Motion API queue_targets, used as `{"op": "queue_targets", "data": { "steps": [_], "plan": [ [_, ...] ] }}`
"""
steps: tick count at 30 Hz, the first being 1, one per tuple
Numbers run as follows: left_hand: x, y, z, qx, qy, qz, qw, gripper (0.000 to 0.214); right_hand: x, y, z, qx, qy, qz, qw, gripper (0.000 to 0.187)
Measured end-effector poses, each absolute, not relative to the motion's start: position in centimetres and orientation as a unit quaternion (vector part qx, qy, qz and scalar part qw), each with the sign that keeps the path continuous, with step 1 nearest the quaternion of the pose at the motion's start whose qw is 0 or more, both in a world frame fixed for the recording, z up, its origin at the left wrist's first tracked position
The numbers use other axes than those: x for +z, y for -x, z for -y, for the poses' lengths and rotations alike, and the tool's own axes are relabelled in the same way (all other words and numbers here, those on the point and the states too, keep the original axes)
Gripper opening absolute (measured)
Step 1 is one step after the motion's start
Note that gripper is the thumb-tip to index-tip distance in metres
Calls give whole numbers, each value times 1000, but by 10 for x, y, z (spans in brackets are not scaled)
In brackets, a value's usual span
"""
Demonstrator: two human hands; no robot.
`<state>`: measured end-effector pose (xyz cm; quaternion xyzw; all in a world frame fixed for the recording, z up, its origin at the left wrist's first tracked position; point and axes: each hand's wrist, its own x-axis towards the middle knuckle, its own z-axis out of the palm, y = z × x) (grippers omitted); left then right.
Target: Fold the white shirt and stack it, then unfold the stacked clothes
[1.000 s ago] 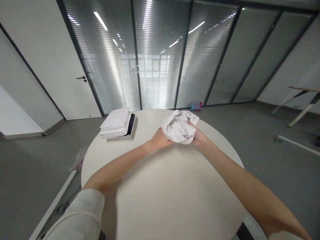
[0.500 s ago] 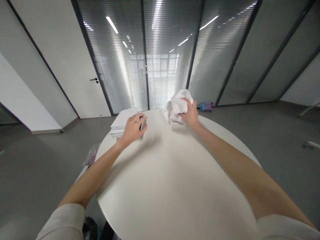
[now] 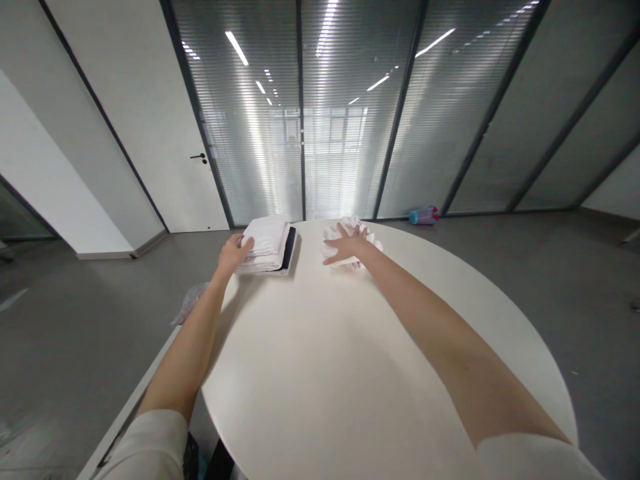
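Toward the far left of the round white table lies a stack of folded white cloths, with a dark layer showing along its right side. My left hand grips the stack's left edge, thumb over the top and the other fingers partly hidden along the side. To the right of the stack, a crumpled white cloth rests on the table. My right hand lies over it with fingers spread, pressing down and covering much of it.
A clear plastic bag sits low beside the table's left edge. On the floor beyond the table lies a blue and red package. Glass partitions with blinds and a white door stand behind.
My left hand has moved from the stack's right side to its left edge. My right hand has come down with the crumpled cloth onto the table, and its fingers have spread.
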<state>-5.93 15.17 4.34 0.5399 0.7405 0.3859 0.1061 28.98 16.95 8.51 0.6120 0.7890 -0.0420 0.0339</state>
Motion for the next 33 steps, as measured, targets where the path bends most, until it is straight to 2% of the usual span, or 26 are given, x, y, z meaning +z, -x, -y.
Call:
{"op": "queue_targets", "data": {
  "steps": [3,5,8,13,18,20,22,25,29,31,33],
  "plan": [
    [38,65,-158,412,-527,-734,116,50,102,-259,-154,40,-588,-801,-111,74],
    [37,65,-158,434,-531,-719,107,45,107,-231,-146,28,-532,-822,-202,60],
    [39,60,-152,445,-552,-703,59,39,101,-186,-143,-112,-485,-820,-281,53],
    [47,43,-139,399,-581,-709,-30,34,76,-136,-154,-368,-526,-655,-399,30],
    [50,35,-135,426,-616,-660,-60,32,70,-126,-160,-445,-505,-601,-431,10],
    [52,35,-136,501,-618,-603,-59,29,76,-128,-158,-458,-486,-594,-448,14],
    [54,36,-138,604,-593,-533,-21,33,87,-136,-151,-461,-463,-582,-485,22],
    [58,40,-140,714,-531,-445,99,53,111,-168,-132,-495,-392,-556,-541,24],
    [60,40,-141,724,-522,-418,167,59,128,-247,-92,-568,-305,-551,-530,25],
    [60,38,-140,702,-547,-424,168,57,122,-292,-71,-582,-320,-535,-522,26],
    [59,34,-138,676,-578,-426,168,55,105,-334,-52,-580,-382,-538,-478,29]
  ]
}}
